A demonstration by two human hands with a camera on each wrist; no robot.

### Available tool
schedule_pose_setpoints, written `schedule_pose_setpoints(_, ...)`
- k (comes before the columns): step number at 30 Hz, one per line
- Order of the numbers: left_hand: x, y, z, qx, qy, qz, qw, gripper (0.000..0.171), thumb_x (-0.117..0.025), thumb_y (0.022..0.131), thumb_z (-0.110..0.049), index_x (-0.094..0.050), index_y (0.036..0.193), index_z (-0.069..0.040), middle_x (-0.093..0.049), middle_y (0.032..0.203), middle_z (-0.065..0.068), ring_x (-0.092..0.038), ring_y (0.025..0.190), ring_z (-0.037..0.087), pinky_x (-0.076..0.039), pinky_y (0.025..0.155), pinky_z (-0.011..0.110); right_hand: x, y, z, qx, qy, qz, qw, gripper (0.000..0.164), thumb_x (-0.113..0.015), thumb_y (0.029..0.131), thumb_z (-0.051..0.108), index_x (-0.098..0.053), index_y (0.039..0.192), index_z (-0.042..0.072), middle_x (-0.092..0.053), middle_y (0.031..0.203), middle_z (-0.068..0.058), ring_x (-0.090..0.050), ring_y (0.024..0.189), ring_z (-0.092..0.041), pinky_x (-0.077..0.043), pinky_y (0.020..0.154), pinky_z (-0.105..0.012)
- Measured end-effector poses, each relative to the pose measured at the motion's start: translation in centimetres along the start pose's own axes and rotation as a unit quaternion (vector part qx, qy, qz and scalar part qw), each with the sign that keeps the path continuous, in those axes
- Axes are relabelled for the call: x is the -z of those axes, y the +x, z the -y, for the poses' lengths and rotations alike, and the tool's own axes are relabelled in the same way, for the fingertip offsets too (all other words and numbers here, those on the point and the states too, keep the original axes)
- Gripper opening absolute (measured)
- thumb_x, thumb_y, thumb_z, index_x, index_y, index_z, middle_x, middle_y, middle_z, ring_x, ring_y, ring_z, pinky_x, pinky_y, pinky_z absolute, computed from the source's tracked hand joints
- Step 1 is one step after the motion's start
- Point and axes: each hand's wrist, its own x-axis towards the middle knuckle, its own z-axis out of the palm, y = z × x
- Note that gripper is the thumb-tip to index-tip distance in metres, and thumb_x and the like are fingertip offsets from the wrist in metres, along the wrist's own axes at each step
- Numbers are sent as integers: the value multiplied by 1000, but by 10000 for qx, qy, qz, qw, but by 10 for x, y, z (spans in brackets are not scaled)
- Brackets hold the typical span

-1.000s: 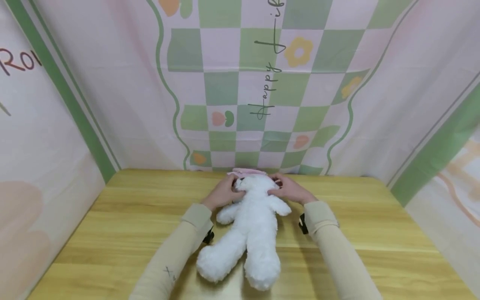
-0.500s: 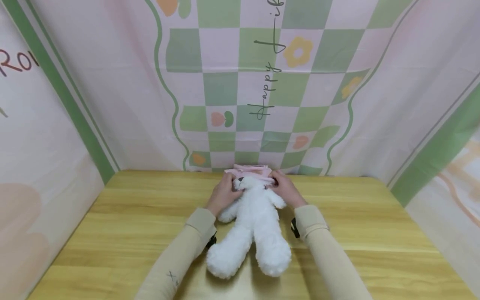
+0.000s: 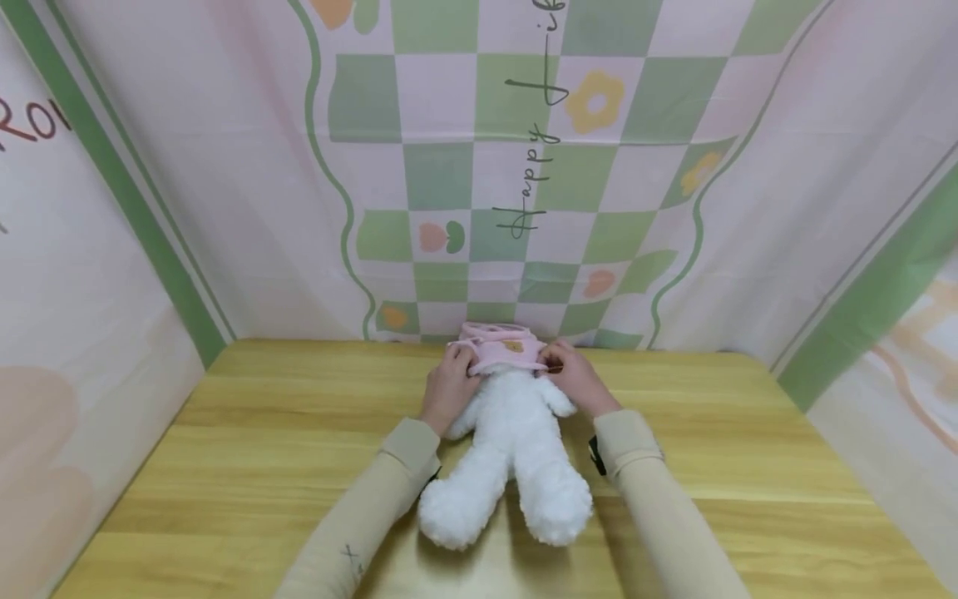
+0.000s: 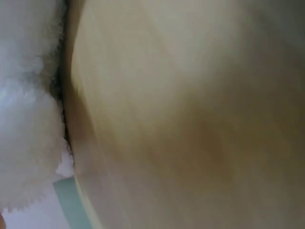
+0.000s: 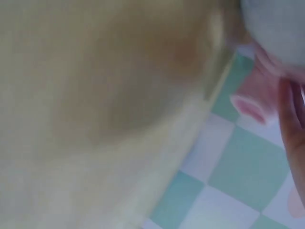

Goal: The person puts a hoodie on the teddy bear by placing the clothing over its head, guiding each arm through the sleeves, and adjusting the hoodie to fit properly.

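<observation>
A white fluffy stuffed toy (image 3: 516, 424) lies on the wooden table, its legs pointing towards me. Over its head, now hidden, sits a small pink doll's shirt (image 3: 497, 353) with a little brown print. My left hand (image 3: 451, 387) pinches the left side of the shirt's lower edge. At the right side, my right hand (image 3: 576, 378) holds the same edge between thumb and fingers. A short pink sleeve (image 5: 255, 100) sticks out in the right wrist view, close to my fingers (image 5: 291, 129). The left wrist view shows mostly white fur (image 4: 28, 124) beside the table.
The wooden table (image 3: 262, 466) reaches back to a fabric backdrop (image 3: 441, 179) with green and white checks, right behind the toy's head. Pale cloth panels with green stripes (image 3: 142, 200) rise on both sides.
The pink shirt has come down over the toy's head, covering the eye seen before. Both hands moved with its edge, and the toy's legs swung a little to the right.
</observation>
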Motion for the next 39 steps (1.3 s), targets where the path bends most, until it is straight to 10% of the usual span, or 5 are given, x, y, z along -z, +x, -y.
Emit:
schedule_pose_setpoints(6,5,3,-3,-111,369,192,9991,31,-74,82,-24,-58,106,-11,-63,103,8,-61,69,21,-49,54,34,12,4,14,-821,3,925,9923,40,-65,90,25,-54,118,0,-58,114,-19,-58,108,-34,-48,93,-44)
schedule_pose_setpoints(10,9,7,-3,-470,1012,473,9926,52,-72,83,-32,-56,130,-16,-64,112,7,-65,79,22,-53,61,34,12,7,22,-555,-307,1206,9907,65,-67,89,29,-40,141,1,-54,120,-24,-55,103,-31,-47,89,-44)
schedule_pose_setpoints(19,11,14,-3,-901,1545,848,9802,45,-73,82,-33,-61,118,-11,-61,128,7,-55,123,24,-39,109,41,5,6,26,-261,-735,915,9927,56,-69,87,22,-51,134,-1,-45,121,-27,-50,102,-36,-45,88,-48)
schedule_pose_setpoints(31,11,18,-12,-347,1005,945,9898,40,-76,80,-25,-59,112,-9,-73,97,5,-68,90,21,-40,105,44,-4,1,17,254,-257,299,9989,30,-70,83,5,-58,109,-2,-49,109,-22,-51,92,-30,-46,81,-39)
schedule_pose_setpoints(39,17,29,-12,-455,1067,1699,9786,49,-71,83,-23,-58,128,-8,-63,124,11,-62,110,28,-40,100,50,0,0,24,59,-192,596,9980,56,-67,87,6,-46,138,0,-46,108,-20,-47,91,-27,-44,78,-37)
